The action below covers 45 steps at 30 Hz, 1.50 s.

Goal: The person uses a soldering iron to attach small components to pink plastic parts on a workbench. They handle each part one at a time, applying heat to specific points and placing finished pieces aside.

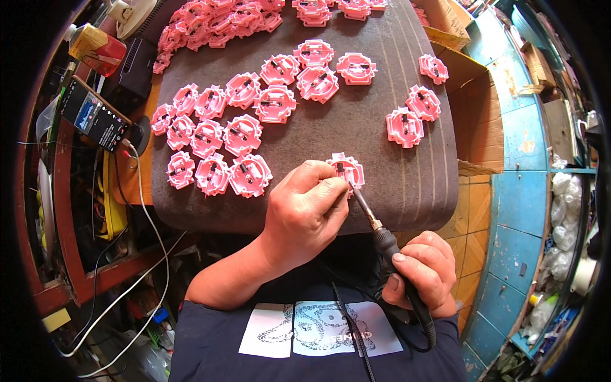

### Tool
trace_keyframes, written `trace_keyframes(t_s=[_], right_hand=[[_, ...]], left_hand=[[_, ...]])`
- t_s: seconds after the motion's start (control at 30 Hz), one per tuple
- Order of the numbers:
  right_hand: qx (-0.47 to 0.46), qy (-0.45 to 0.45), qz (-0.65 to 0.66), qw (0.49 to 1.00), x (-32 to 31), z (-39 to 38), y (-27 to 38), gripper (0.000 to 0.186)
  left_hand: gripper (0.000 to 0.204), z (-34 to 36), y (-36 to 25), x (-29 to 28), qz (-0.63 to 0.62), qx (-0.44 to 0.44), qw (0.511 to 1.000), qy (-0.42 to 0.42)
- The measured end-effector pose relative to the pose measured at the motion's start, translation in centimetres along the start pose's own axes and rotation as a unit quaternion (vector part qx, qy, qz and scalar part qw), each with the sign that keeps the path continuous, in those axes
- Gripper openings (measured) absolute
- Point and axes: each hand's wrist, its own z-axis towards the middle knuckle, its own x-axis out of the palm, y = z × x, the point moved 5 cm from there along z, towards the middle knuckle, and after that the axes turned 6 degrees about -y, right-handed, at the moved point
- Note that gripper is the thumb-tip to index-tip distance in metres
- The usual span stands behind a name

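Note:
My left hand (305, 210) is closed in a pinch at the near side of a pink plastic housing (353, 167) with black parts inside, at the mat's front edge; what its fingertips hold is hidden or too small to make out. My right hand (420, 274) grips the black handle of a soldering iron (388, 242), its metal tip reaching into that housing beside my left fingertips. A cord loops down from the handle. More pink housings (242, 134) lie in loose groups on the dark mat (337, 121), to the left, behind and at the right.
A piled heap of pink housings (216, 19) lies at the back left. A phone on a stand (95, 114), cables and a bottle (98, 51) are at the left. Cardboard boxes (474, 121) stand right of the table, beside blue cabinets (515, 242).

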Motion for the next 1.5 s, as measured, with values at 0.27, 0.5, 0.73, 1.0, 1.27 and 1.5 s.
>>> trace_keyframes(t_s=[0.27, 0.5, 0.73, 1.0, 1.27, 1.5], right_hand=[[0.009, -0.005, 0.000, 1.000, 0.1, 0.1, 0.0, 0.029], [0.016, 0.003, -0.002, 1.000, -0.1, 0.3, 0.1, 0.030], [0.029, -0.014, -0.001, 0.999, -0.6, 0.1, 0.0, 0.029], [0.061, -0.070, 0.009, 0.996, -0.7, -0.5, -1.1, 0.037], [0.103, -0.042, 0.044, 0.993, 2.4, -0.6, -3.7, 0.035], [0.107, -0.011, 0.024, 0.994, 5.5, 1.6, -5.0, 0.056]], left_hand=[[0.020, 0.1, -0.1, 0.0, 0.003, 0.004, 1.000, -0.003], [0.020, 0.1, 0.0, 0.0, 0.004, 0.002, 1.000, -0.002], [0.021, 0.0, -0.1, -0.1, 0.003, 0.004, 1.000, -0.002], [0.021, 0.0, -0.1, -0.1, 0.006, 0.006, 1.000, -0.005], [0.021, 0.0, 0.0, -0.1, 0.012, 0.004, 1.000, -0.003], [0.020, 0.1, -0.1, -0.2, -0.002, 0.000, 1.000, -0.002]])
